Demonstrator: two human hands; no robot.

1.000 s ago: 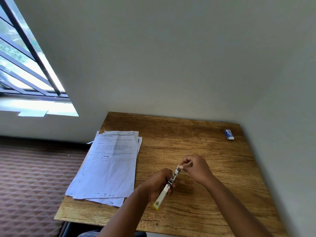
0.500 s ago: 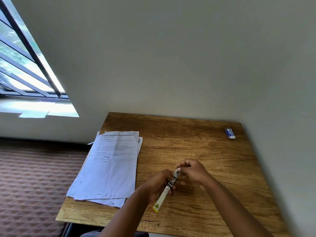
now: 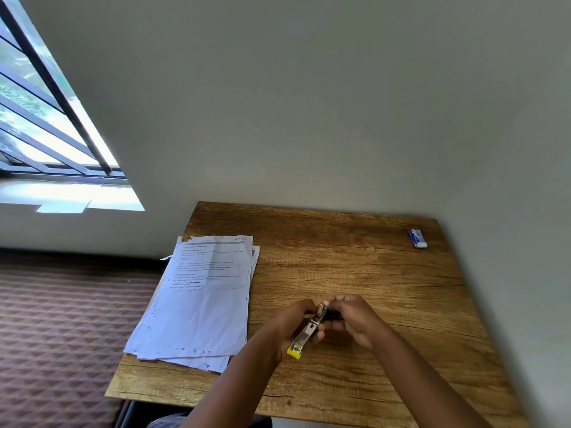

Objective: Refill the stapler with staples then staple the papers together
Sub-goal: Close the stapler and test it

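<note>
Stapler in left hand; right hand fingers hide front end.

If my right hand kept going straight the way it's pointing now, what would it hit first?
Likely the stapler: the right hand points left at its front end, already at or touching it. The left hand holding the stapler lies just behind.

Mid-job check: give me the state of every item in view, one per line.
stapler: off the table, held in both hands; open or closed unclear
left hand: grips the stapler body
right hand: fingers curled at the stapler's far end
papers: loose stack lying flat, overhanging the table's left edge
small blue-and-white box: at the far right corner, untouched
table: bears papers and box
</note>
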